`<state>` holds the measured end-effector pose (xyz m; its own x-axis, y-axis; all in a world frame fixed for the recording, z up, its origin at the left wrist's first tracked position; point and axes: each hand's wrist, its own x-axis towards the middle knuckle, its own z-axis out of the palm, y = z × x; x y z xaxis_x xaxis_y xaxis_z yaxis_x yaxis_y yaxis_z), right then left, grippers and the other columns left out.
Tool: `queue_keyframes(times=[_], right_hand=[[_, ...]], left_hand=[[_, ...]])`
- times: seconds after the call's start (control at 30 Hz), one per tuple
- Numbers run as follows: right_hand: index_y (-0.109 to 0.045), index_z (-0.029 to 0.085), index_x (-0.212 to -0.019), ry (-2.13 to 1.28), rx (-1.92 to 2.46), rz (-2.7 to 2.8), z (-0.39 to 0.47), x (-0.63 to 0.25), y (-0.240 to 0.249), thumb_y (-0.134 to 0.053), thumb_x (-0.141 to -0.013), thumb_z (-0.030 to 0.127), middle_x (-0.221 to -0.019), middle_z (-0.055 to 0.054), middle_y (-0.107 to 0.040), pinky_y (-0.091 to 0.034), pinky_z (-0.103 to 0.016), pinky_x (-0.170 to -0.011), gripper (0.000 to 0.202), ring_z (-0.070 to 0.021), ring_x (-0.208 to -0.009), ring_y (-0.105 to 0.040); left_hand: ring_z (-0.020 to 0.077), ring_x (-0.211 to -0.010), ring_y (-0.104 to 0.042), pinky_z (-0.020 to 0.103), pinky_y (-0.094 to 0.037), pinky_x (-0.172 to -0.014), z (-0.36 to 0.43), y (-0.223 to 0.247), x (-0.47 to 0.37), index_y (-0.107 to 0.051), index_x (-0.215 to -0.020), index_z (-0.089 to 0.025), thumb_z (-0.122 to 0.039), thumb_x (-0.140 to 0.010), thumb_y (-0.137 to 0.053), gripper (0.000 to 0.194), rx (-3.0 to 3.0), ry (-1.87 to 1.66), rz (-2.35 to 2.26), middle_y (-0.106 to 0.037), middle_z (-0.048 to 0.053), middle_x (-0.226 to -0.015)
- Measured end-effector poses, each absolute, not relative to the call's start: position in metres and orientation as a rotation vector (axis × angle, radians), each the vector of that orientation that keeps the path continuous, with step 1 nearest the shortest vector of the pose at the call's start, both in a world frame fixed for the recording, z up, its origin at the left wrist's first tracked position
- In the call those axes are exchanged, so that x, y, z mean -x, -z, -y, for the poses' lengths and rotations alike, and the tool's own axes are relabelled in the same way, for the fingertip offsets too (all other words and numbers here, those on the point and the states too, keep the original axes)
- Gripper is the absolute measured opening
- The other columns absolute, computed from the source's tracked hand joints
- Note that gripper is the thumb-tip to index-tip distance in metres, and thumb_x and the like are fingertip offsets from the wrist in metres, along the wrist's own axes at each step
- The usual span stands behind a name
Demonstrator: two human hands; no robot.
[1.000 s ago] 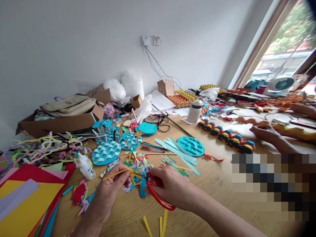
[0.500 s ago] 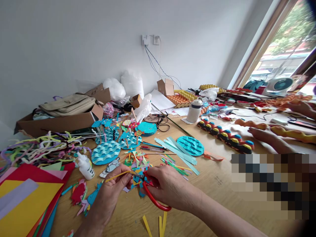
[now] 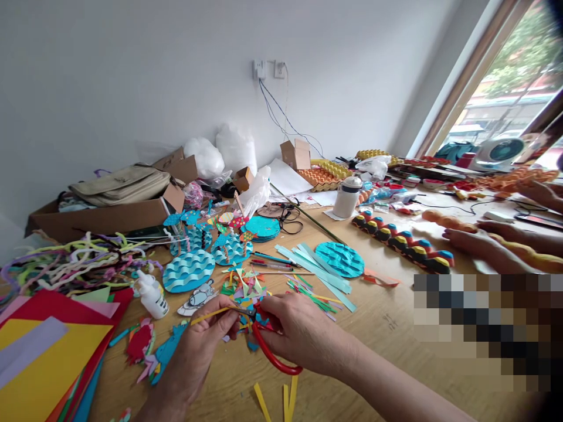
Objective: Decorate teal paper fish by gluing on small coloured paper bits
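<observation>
Partly, the right hand [image 3: 303,334] hides the red scissors [image 3: 269,356] it grips.

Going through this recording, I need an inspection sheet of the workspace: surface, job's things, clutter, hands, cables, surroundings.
Surface: wooden table, heavily covered toward the wall.
Job's things: red-handled scissors, blades at a narrow yellow strip; loose yellow pieces lie nearest the camera.
Clutter: paper scraps, fuzzy strands, coloured sheets, glue bottle.
Hands: left hand pinches the strip; right hand grips the scissors' handles.
Cables: cords run down from wall outlets; others lie on the table.
Surroundings: pale wall, window at right, another person's hands at an egg-carton strip; lower right pixelated.
</observation>
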<state>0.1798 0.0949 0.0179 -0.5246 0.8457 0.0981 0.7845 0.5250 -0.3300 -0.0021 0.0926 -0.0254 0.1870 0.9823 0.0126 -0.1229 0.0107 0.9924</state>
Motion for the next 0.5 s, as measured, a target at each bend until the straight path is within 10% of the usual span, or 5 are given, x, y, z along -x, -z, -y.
queue_keyframes(times=[0.5], right_hand=[[-0.057, 0.018, -0.076, -0.33, 1.429, 2.558, -0.0944, -0.1786, -0.0206, -0.045, -0.08, 0.038, -0.069, -0.003, -0.064, -0.024, -0.022, -0.051, 0.024, -0.0122, -0.058, -0.054]], left_hand=[[0.0112, -0.06, -0.044, 0.022, -0.035, -0.059, -0.0906, 0.0286, 0.0005, -0.06, -0.076, -0.018, -0.032, -0.079, -0.056, 0.014, -1.166, -1.126, -0.93, -0.051, -0.003, -0.061]])
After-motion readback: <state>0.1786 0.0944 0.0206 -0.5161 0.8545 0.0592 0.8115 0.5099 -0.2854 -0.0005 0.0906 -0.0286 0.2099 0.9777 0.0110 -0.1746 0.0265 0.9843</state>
